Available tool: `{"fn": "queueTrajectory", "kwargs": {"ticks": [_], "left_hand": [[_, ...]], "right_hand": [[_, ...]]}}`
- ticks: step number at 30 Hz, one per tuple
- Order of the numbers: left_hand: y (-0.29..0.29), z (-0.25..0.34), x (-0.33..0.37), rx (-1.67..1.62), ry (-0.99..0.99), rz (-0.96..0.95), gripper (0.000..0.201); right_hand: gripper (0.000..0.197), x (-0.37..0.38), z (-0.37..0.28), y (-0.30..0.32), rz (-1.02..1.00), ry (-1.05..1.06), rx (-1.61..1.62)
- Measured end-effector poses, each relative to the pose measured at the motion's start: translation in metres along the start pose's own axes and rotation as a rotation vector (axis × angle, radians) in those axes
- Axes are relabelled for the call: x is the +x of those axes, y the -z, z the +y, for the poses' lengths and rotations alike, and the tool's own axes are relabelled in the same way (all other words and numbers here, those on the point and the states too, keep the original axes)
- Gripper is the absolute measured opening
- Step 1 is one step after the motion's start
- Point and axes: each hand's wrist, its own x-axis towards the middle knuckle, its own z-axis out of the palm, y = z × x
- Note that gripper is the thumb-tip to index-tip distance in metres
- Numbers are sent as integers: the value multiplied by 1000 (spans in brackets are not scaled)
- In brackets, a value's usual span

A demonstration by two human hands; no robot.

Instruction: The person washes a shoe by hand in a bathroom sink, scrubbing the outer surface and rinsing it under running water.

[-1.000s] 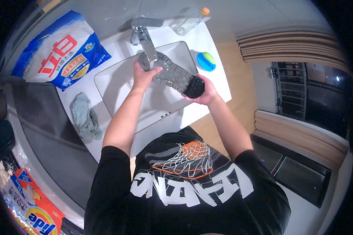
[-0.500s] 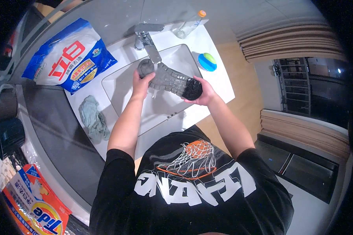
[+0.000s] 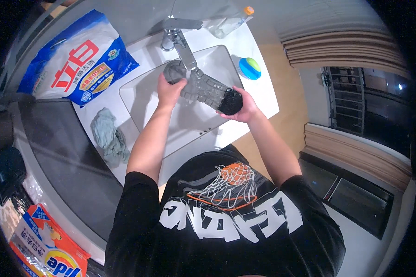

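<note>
A shoe (image 3: 204, 87) lies across the white sink (image 3: 141, 108), its grey treaded sole facing up and a black patch at its right end. My left hand (image 3: 171, 91) grips the left end, thumb over the edge of the sole. Around the black end, my right hand (image 3: 246, 106) is closed, its lower fingers partly hidden underneath. The chrome faucet (image 3: 185, 51) reaches over the sole, and water appears to run onto it just below the spout.
A blue-and-white detergent bag (image 3: 85, 64) stands at the left of the counter, above a crumpled grey-green cloth (image 3: 109, 134). A blue-and-green scrub brush (image 3: 250, 68) and a clear bottle with an orange cap (image 3: 226, 27) sit to the right. An orange packet (image 3: 55, 244) lies lower left.
The whole view has shifted slightly. Both hands still hold the shoe under the faucet, and the shoe's place beneath the spout is nearly the same.
</note>
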Motion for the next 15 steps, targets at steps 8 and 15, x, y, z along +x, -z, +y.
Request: {"fn": "queueTrajectory", "kwargs": {"ticks": [8,15], "left_hand": [[7,19,-3,-205,-2,-118,41],[15,11,-5,-365,69,-10,58]], "right_hand": [[52,3,3,-2,-21,12,-17],[49,2,1,-21,13,4,-43]]}}
